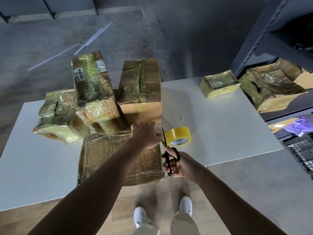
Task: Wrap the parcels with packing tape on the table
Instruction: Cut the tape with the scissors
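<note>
- Head view: the left hand (145, 135) lies flat, fingers straight, on the flat brown cardboard parcel (108, 160). The right hand (182, 165) grips black-handled scissors (167, 155), blades beside the left thumb.
- The yellow packing-tape roll (177, 136) sits just beyond the right hand. I'd keep the tape taut and snip close to the box.

The white rectangular table (220, 124) carries a flat brown cardboard parcel wrapped in clear tape (105, 158) at its near edge. The left hand (145, 134) rests palm-down on the far right corner of this parcel. The right hand (181, 165) grips black-handled scissors (163, 136) just beside the parcel's right side, blades pointing toward the far edge. A yellow roll of packing tape (177, 135) lies just beyond the scissors. Three taped cardboard boxes (140, 85) are grouped toward the far left corner. A small yellow-taped parcel (219, 83) sits near the far right corner.
</note>
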A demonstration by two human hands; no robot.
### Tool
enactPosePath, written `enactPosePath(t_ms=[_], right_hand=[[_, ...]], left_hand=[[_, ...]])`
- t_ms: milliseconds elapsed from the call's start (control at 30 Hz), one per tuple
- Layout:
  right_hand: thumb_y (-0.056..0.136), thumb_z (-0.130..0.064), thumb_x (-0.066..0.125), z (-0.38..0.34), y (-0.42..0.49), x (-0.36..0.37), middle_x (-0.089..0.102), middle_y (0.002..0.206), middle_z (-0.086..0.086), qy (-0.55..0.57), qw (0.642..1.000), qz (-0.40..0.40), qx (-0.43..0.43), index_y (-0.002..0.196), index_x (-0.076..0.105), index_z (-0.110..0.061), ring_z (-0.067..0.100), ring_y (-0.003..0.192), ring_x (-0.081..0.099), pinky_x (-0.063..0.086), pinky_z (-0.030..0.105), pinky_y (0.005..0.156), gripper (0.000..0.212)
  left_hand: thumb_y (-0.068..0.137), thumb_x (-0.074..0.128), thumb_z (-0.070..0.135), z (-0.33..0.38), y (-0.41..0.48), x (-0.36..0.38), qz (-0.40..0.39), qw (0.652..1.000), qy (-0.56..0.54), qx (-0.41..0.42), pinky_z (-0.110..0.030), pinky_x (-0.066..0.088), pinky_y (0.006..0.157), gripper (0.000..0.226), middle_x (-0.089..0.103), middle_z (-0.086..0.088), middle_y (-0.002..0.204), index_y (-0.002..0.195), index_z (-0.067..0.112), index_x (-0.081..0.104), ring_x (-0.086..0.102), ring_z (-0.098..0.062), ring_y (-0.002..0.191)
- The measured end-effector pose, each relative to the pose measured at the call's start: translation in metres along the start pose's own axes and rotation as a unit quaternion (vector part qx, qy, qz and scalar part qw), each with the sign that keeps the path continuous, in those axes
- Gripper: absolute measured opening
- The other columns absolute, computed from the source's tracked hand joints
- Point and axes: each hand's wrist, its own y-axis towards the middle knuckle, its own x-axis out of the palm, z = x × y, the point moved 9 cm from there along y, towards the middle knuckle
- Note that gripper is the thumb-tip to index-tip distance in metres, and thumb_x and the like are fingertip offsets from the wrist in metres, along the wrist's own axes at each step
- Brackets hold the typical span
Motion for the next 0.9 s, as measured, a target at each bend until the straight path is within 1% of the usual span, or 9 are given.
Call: enactPosePath(t_ms=[100, 200, 300, 400, 467, 567, 667, 767, 900], right_hand=[[0.088, -0.052, 0.056, 0.001, 0.009, 0.002, 0.057, 0.067, -0.001, 0.023, 1.0, 0.007, 0.0, 0.097, 0.057, -0.015, 0.012, 0.057, 0.054, 0.041, 0.022, 0.05, 0.038], [0.086, -0.05, 0.062, 0.005, 0.015, 0.003, 0.054, 0.062, -0.003, 0.034, 0.999, 0.014, -0.01, 0.091, 0.057, -0.016, 0.01, 0.052, 0.05, 0.036, 0.019, 0.044, 0.034], [0.077, -0.054, 0.069, 0.007, 0.018, -0.003, 0.054, 0.06, 0.001, 0.028, 0.998, 0.024, -0.045, 0.09, 0.057, -0.013, 0.009, 0.049, 0.047, 0.031, 0.019, 0.042, 0.044], [0.072, -0.058, 0.07, 0.006, 0.018, -0.006, 0.052, 0.059, 0.002, 0.013, 0.996, 0.033, -0.078, 0.093, 0.059, -0.011, 0.009, 0.048, 0.045, 0.032, 0.019, 0.043, 0.052], [0.078, -0.053, 0.069, 0.006, 0.017, -0.008, 0.049, 0.057, 0.001, 0.013, 0.994, 0.042, -0.098, 0.09, 0.057, -0.009, 0.01, 0.048, 0.041, 0.03, 0.02, 0.044, 0.047], [0.09, -0.037, 0.063, 0.003, 0.013, -0.009, 0.042, 0.052, 0.001, 0.03, 0.991, 0.045, -0.122, 0.081, 0.051, -0.008, 0.012, 0.046, 0.034, 0.027, 0.022, 0.043, 0.033], [0.092, -0.032, 0.061, -0.003, 0.005, -0.008, 0.041, 0.048, 0.005, 0.019, 0.986, 0.052, -0.156, 0.069, 0.048, -0.007, 0.015, 0.043, 0.032, 0.027, 0.023, 0.043, 0.037], [0.093, -0.027, 0.06, -0.008, -0.001, -0.007, 0.041, 0.045, 0.007, 0.011, 0.98, 0.071, -0.183, 0.056, 0.047, -0.01, 0.019, 0.042, 0.034, 0.028, 0.027, 0.045, 0.043], [0.094, -0.025, 0.059, -0.01, -0.007, -0.009, 0.041, 0.043, 0.008, 0.001, 0.974, 0.1, -0.202, 0.051, 0.046, -0.01, 0.02, 0.043, 0.035, 0.031, 0.028, 0.048, 0.047]], left_hand=[[0.088, 0.045, 0.051, 0.0, 0.0, -0.001, 0.004, 1.0, -0.009, 0.002, -0.044, 0.035, 0.088, 0.032, 0.059, -0.002, 0.105, 0.095, 0.021, 0.045, 0.051, -0.025, 0.103], [0.088, 0.045, 0.051, -0.001, 0.0, -0.002, 0.004, 1.0, -0.013, 0.0, -0.045, 0.035, 0.089, 0.03, 0.058, -0.001, 0.102, 0.091, 0.022, 0.041, 0.05, -0.023, 0.101], [0.088, 0.046, 0.051, -0.002, 0.001, -0.002, 0.002, 1.0, -0.015, -0.001, -0.046, 0.037, 0.091, 0.03, 0.057, -0.001, 0.102, 0.091, 0.022, 0.04, 0.05, -0.023, 0.101], [0.088, 0.046, 0.051, -0.002, 0.001, -0.001, 0.002, 1.0, -0.017, -0.003, -0.047, 0.037, 0.092, 0.03, 0.057, -0.002, 0.102, 0.091, 0.022, 0.04, 0.049, -0.023, 0.101], [0.088, 0.046, 0.051, -0.002, 0.001, -0.002, 0.005, 1.0, -0.016, -0.004, -0.046, 0.037, 0.091, 0.03, 0.055, -0.001, 0.098, 0.09, 0.022, 0.04, 0.048, -0.022, 0.098], [0.087, 0.047, 0.052, -0.002, 0.0, -0.002, 0.004, 1.0, -0.013, -0.004, -0.046, 0.037, 0.091, 0.031, 0.05, 0.001, 0.093, 0.09, 0.022, 0.04, 0.048, -0.023, 0.098], [0.087, 0.047, 0.052, -0.001, 0.0, -0.003, 0.007, 1.0, -0.011, -0.001, -0.046, 0.037, 0.09, 0.031, 0.057, -0.002, 0.102, 0.092, 0.021, 0.042, 0.049, -0.024, 0.101], [0.088, 0.045, 0.053, 0.0, 0.0, -0.002, 0.0, 1.0, 0.005, 0.0, -0.048, 0.038, 0.094, 0.039, 0.058, -0.005, 0.11, 0.104, 0.017, 0.049, 0.05, -0.026, 0.107], [0.089, 0.043, 0.053, 0.0, 0.0, -0.001, -0.003, 1.0, 0.017, -0.002, -0.047, 0.037, 0.094, 0.043, 0.058, -0.008, 0.113, 0.109, 0.016, 0.049, 0.05, -0.027, 0.109]])
